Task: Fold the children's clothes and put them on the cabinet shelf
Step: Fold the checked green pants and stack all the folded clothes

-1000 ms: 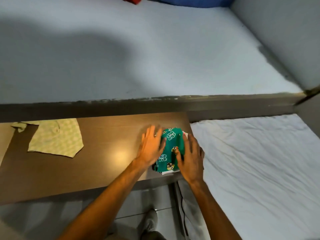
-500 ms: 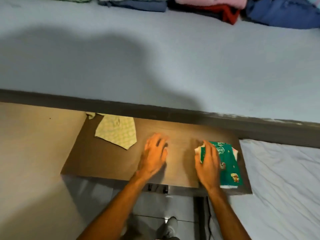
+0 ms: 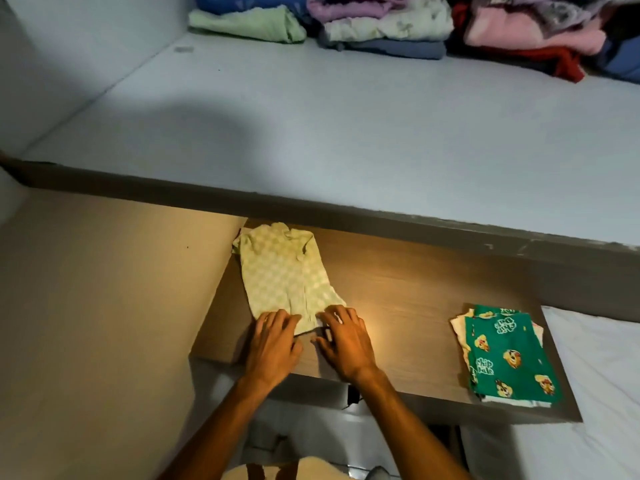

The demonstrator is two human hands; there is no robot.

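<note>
A pale yellow-green checked child's garment [image 3: 285, 275] lies spread on the left part of a brown wooden desk [image 3: 408, 306]. My left hand [image 3: 273, 344] rests flat on its near left corner, and my right hand [image 3: 346, 337] rests with spread fingers on its near right corner. Neither hand clearly grips the cloth. A folded green garment with cartoon prints [image 3: 509, 355] lies on top of a small folded pile at the desk's right end, apart from both hands.
A wide pale shelf [image 3: 346, 133] runs above the desk, with stacks of folded clothes [image 3: 381, 26] along its back. A beige wall [image 3: 104, 306] stands at the left. A white sheet [image 3: 595, 375] lies to the right of the desk.
Both hands left the green folded garment and moved left to the checked garment's near edge. The view has shifted left and up, so the shelf's clothes stacks now show.
</note>
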